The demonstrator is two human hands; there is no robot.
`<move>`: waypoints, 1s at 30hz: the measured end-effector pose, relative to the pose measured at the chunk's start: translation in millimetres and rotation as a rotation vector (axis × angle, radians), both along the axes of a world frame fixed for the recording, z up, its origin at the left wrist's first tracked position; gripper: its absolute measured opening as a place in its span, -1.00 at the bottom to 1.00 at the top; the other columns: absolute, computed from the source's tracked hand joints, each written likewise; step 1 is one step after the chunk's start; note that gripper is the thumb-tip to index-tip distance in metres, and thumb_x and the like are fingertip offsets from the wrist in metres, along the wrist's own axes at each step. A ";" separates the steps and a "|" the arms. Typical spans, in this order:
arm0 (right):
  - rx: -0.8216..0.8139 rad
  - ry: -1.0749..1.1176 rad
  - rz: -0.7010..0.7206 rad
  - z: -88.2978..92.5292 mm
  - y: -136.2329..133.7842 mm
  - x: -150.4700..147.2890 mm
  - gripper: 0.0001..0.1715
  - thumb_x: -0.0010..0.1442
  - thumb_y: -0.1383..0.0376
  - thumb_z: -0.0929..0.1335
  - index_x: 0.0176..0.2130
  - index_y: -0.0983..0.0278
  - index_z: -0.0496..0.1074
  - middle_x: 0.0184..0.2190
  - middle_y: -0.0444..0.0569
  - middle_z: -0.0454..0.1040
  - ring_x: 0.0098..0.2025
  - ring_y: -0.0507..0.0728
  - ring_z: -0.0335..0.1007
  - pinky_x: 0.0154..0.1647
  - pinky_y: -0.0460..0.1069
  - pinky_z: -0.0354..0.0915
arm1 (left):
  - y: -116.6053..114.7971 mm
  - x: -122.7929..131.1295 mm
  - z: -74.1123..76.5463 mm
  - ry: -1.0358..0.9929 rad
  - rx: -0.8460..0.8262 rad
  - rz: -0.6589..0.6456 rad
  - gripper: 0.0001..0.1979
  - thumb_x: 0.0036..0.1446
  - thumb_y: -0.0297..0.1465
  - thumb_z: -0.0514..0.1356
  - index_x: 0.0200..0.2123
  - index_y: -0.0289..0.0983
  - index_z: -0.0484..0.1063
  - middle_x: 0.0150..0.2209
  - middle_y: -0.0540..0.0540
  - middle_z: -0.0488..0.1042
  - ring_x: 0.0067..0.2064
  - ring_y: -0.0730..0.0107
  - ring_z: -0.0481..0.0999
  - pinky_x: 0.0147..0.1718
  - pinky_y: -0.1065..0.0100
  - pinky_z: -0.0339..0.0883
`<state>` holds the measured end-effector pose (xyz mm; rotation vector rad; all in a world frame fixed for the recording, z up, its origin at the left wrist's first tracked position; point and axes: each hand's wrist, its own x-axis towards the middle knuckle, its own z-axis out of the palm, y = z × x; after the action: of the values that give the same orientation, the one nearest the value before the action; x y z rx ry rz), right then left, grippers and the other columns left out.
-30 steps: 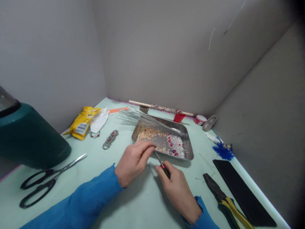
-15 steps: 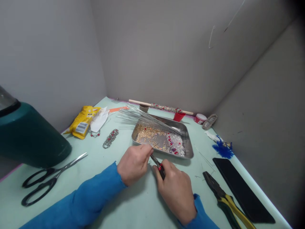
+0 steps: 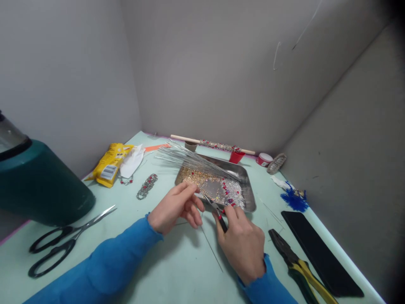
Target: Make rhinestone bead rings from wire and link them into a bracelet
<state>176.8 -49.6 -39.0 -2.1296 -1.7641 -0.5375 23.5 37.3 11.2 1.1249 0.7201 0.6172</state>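
Red-and-black pliers [image 3: 217, 209] are clasped by the right hand [image 3: 242, 238] toward eleven o'clock, seemingly to face the left hand [image 3: 173, 207], whose hold cannot be judged

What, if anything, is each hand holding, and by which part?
Right hand: small pliers, by the handles. Left hand: cannot tell whether it holds anything.

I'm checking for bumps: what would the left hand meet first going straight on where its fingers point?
Probably the small pliers held in the right hand, just past the left hand; depth is unclear.
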 end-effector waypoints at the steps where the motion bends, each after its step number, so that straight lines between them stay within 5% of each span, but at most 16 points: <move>1: 0.007 -0.014 0.009 -0.4 -0.3 -0.8 -0.73 0.20 0.13 0.21 -0.37 0.25 0.34 -0.47 -0.02 0.38 -0.51 0.10 0.28 -0.54 -0.04 -0.12 | 1.1 0.0 -1.1 -0.012 -0.063 -0.032 -0.67 0.17 -0.13 0.01 -0.22 -0.29 0.18 -0.48 -0.05 0.43 -0.59 0.41 0.46 -0.65 0.38 0.34; 6: -0.015 -0.037 0.024 -2.4 -0.9 -3.4 -0.79 0.18 0.18 0.23 -0.39 0.24 0.34 -0.47 -0.02 0.34 -0.45 0.14 0.25 -0.50 -0.02 -0.09 | 4.6 -0.1 -12.4 -0.064 -0.193 -0.142 -0.76 0.04 -0.32 0.22 -0.33 -0.34 0.26 -0.49 -0.06 0.47 -0.58 0.51 0.45 -0.62 0.46 0.36; 13: 0.026 0.063 0.071 0.2 1.0 -0.9 -0.68 0.20 0.10 0.22 -0.21 0.28 0.35 -0.37 0.04 0.35 -0.27 0.23 0.27 -0.34 0.02 0.10 | 6.9 -2.1 -15.8 -0.011 -0.103 0.000 -0.77 0.04 -0.41 0.19 -0.23 -0.39 0.28 -0.51 -0.06 0.46 -0.65 0.60 0.34 -0.67 0.51 0.23; 24: 0.072 0.549 0.197 3.3 1.3 5.8 -0.72 0.17 0.14 0.26 -0.19 0.27 0.32 -0.31 0.01 0.38 -0.29 0.16 0.31 -0.30 0.01 0.20 | 7.8 -2.8 -14.4 0.051 -0.007 0.018 -0.70 0.05 -0.33 0.19 -0.14 -0.33 0.39 -0.49 -0.01 0.39 -0.66 0.69 0.10 -0.73 0.54 -0.13; 30: -0.152 0.825 0.274 11.1 0.6 4.5 -0.73 0.21 0.12 0.23 -0.36 0.26 0.32 -0.50 -0.14 0.31 -0.45 0.05 0.21 -0.42 -0.06 0.12 | 7.8 -2.1 -13.2 -0.015 -0.103 -0.032 -0.74 0.08 -0.34 0.15 -0.17 -0.36 0.38 -0.55 0.04 0.35 -0.73 0.74 -0.02 -0.77 0.52 -0.28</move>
<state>181.3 -49.0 -27.9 -1.7492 -1.5628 0.5004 21.3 45.0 -2.0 1.0335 0.7123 0.5548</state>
